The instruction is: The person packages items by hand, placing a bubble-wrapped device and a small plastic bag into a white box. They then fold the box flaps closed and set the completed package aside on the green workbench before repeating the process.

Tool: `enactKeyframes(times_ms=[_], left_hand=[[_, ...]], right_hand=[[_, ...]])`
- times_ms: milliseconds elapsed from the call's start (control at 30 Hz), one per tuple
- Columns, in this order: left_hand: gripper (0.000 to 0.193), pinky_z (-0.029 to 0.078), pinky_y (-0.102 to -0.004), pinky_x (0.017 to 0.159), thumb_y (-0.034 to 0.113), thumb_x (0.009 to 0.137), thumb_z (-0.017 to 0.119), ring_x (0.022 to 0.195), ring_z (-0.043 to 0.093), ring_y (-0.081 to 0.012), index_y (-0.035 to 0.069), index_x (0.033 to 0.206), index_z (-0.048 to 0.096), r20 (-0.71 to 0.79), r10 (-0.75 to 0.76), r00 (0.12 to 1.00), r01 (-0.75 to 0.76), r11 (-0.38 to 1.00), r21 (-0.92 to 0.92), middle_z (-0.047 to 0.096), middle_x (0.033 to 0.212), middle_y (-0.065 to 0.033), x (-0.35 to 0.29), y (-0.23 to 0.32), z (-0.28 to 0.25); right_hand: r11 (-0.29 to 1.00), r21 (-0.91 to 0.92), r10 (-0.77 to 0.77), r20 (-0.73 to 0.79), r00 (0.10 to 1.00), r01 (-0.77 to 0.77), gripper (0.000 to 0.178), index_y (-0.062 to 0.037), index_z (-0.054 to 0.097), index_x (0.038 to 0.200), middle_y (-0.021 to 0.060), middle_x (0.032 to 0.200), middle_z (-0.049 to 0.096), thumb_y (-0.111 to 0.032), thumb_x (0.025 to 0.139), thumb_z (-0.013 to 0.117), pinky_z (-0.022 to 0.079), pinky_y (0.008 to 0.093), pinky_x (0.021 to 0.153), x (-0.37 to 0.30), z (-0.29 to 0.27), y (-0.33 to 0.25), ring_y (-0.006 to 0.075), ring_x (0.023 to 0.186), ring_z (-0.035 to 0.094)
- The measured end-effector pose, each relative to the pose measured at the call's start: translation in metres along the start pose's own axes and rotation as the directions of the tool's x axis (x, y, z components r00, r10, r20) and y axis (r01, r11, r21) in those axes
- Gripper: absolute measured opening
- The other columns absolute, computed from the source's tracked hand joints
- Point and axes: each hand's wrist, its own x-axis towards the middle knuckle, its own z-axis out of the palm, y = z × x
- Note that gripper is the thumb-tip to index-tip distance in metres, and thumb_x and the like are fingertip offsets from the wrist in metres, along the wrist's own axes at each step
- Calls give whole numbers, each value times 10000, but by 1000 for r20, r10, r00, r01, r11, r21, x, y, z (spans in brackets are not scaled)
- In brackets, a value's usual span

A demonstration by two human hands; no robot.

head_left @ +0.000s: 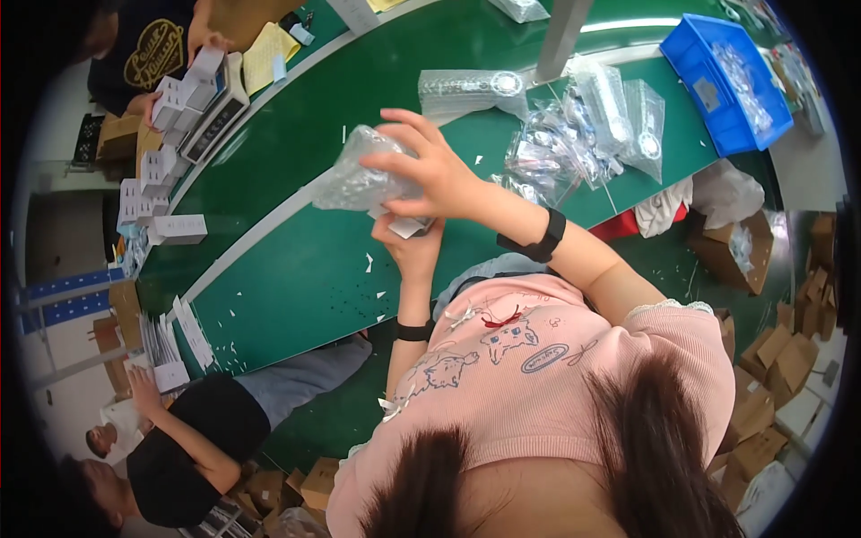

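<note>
My right hand (435,170), wearing a black wristband, is curved over a clear bubble-wrap pouch (345,179) above the green table, fingers spread round its right end. Just below it, my left hand (411,247) is closed on a small white box (410,226) held against the pouch's lower end. My palms hide most of the box, and I cannot tell whether it is partly inside the pouch. To the right lie a heap of small clear bags (556,143) with parts in them and several bubble-wrapped items, one a bubble-wrap pack (471,90) with a round end.
A blue bin (717,99) of clear bags stands at the far right. A metal post (560,40) rises from the bench. Co-workers sit at the left, near white boxes (179,229) and a stack of white cartons (161,350). Open cardboard boxes (735,251) stand on the floor.
</note>
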Motion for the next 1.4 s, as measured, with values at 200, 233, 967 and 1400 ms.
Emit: enactKeyframes(times_ms=[200,233,967,1400], left_hand=[[790,378,-429,899,90,549,829,1099,401,-312,87,1061,227,-26,54,998,-55,997,-49,330,1178,-226,11,-8,-11],[790,378,-429,899,90,549,829,1099,401,-312,87,1061,227,-32,62,998,-63,997,-47,330,1178,-226,14,-6,-13],[394,391,-381,847,144,629,759,1054,447,-347,38,930,528,145,187,972,-210,963,167,379,1183,-220,41,39,-42],[164,306,-244,457,58,654,702,486,379,-88,-27,667,562,3,-7,1000,6,996,84,504,605,-25,71,22,-49]], right_hand=[[945,-308,16,371,929,107,388,-174,594,1072,120,1285,375,-201,691,658,296,463,975,-29,-25,16,359,1234,286],[986,-138,-44,345,938,97,393,-166,589,1084,125,1266,395,-196,698,654,301,455,972,-34,-29,20,357,1219,303],[621,456,767,-186,614,-638,224,-42,497,1043,123,1101,559,-92,829,539,467,325,768,-47,-134,85,276,911,589],[937,345,-200,389,899,59,165,-30,570,819,108,938,517,-28,658,610,480,397,789,-13,3,22,280,897,546]])
